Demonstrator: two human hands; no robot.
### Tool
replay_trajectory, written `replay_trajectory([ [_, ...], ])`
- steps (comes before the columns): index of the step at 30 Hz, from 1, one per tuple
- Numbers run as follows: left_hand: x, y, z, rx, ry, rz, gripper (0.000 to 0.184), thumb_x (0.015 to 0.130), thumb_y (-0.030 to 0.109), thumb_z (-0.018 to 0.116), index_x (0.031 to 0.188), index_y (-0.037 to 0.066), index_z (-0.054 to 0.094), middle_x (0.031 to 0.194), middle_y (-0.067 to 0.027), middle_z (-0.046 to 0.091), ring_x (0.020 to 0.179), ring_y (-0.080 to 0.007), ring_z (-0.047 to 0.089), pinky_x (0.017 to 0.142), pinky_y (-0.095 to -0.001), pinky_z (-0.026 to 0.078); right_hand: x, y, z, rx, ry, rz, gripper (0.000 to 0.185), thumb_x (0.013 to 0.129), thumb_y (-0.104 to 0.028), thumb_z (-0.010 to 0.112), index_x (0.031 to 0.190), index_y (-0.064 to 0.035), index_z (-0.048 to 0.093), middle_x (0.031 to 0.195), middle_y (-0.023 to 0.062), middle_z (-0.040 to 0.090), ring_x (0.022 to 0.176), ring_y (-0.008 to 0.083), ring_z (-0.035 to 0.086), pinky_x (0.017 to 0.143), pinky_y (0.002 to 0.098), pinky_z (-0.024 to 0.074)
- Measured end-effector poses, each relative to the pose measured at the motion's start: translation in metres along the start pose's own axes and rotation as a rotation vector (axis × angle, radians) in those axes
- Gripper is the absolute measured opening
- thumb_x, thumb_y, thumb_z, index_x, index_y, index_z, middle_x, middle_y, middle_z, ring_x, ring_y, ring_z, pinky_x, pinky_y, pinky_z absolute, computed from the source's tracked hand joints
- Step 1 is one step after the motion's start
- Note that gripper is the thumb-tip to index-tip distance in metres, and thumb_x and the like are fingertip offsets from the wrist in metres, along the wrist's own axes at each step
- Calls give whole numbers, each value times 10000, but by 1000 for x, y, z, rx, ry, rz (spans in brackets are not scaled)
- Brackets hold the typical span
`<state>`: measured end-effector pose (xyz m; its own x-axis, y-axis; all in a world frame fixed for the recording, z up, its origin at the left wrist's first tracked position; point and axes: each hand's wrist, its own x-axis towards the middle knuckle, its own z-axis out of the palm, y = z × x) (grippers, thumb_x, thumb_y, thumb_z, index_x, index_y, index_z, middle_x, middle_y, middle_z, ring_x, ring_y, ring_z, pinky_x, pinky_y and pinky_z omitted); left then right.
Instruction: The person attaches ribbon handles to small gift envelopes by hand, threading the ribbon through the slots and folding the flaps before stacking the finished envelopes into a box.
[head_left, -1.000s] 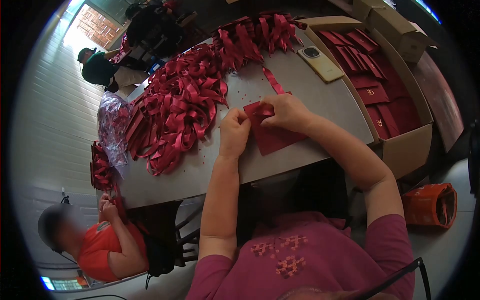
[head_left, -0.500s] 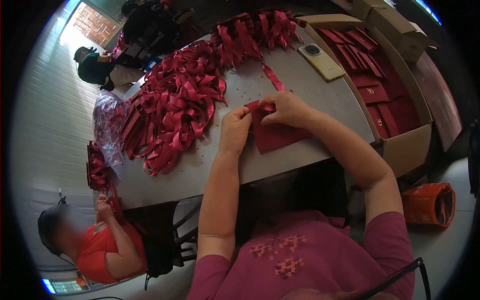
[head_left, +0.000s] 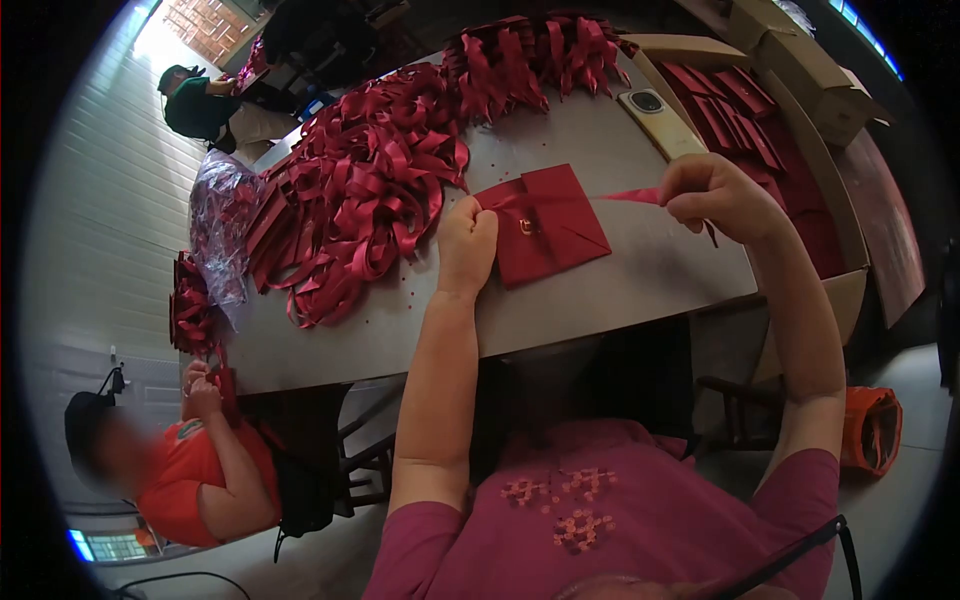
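A dark red envelope with a small gold mark lies on the grey table, its folded flaps showing. My left hand pinches its left corner between thumb and fingers. Off to the right, my right hand is closed on a red ribbon, which stretches out from the envelope's right side. A short ribbon end hangs below those fingers. Left of the envelope is a large heap of red ribbons.
An open carton of red envelopes stands at the right, beside a phone. More ribboned pieces lie at the back. A plastic bag and a seated person in red are at the left.
My right hand has moved right, away from the envelope, drawing the ribbon out sideways. The envelope's front with the gold mark now shows. My left hand still holds its left corner.
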<state>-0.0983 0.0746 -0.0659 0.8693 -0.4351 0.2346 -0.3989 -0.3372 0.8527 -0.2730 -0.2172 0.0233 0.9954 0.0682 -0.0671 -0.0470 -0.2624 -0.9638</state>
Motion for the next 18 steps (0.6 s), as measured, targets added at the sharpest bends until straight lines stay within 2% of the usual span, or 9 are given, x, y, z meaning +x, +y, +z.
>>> replay_trajectory([
  [2,2,2,0,17,44,-5,132,809,102,523,765,-20,551,658,-92,539,616,-159,488,589,-321,420,-12,0,-3,438,-29,0,192,851,-70,601,1035,-18,619,791,59,637,635,81,571,566,210,468],
  [3,2,1,0,24,47,1,132,809,102,523,765,-20,551,658,-92,539,616,-159,488,589,-321,420,-13,-2,1,440,-30,-8,192,851,-70,601,1035,-18,619,791,59,637,635,81,571,566,210,468],
  [5,1,-3,3,-69,77,26,120,799,97,542,776,-17,570,644,-71,541,593,-148,483,575,-314,414,-12,-9,10,756,-40,-127,182,849,-59,576,1020,0,600,890,104,676,709,126,651,586,231,522],
  [6,1,0,2,-67,78,31,120,799,97,542,776,-17,570,644,-71,541,593,-148,483,575,-314,414,-13,-10,13,755,-41,-133,182,849,-59,576,1020,0,600,890,104,676,709,126,651,586,231,522],
  [8,-1,4,1,-204,26,-127,108,792,89,553,778,-14,581,649,-60,545,596,-140,486,579,-303,416,-11,-9,17,753,-6,-262,208,887,-67,577,1088,-19,603,1051,148,680,848,152,688,666,258,554],
  [9,0,3,1,-207,27,-121,108,792,89,553,778,-14,581,649,-60,545,596,-140,486,579,-303,416,-8,-7,17,747,-5,-266,208,887,-67,577,1088,-19,603,1051,148,680,848,152,688,666,258,554],
  [11,3,-8,4,-95,56,-40,97,793,82,549,771,-10,572,671,-58,539,618,-127,482,581,-291,410,0,-2,13,407,134,-340,246,897,-50,554,1138,-15,590,1067,154,678,898,175,694,693,272,568],
  [14,7,-23,8,-152,66,49,81,794,69,542,767,-5,559,698,-53,527,643,-119,475,590,-283,408,7,-6,11,324,222,-368,264,896,-29,554,1158,-16,588,1077,153,677,884,173,695,685,266,567],
  [18,5,-12,6,-118,20,49,57,786,42,523,772,-9,545,738,-75,519,659,-157,481,618,-288,414,16,-15,4,865,61,-366,421,900,-109,403,1272,63,495,1182,253,613,925,293,698,736,365,596],
])
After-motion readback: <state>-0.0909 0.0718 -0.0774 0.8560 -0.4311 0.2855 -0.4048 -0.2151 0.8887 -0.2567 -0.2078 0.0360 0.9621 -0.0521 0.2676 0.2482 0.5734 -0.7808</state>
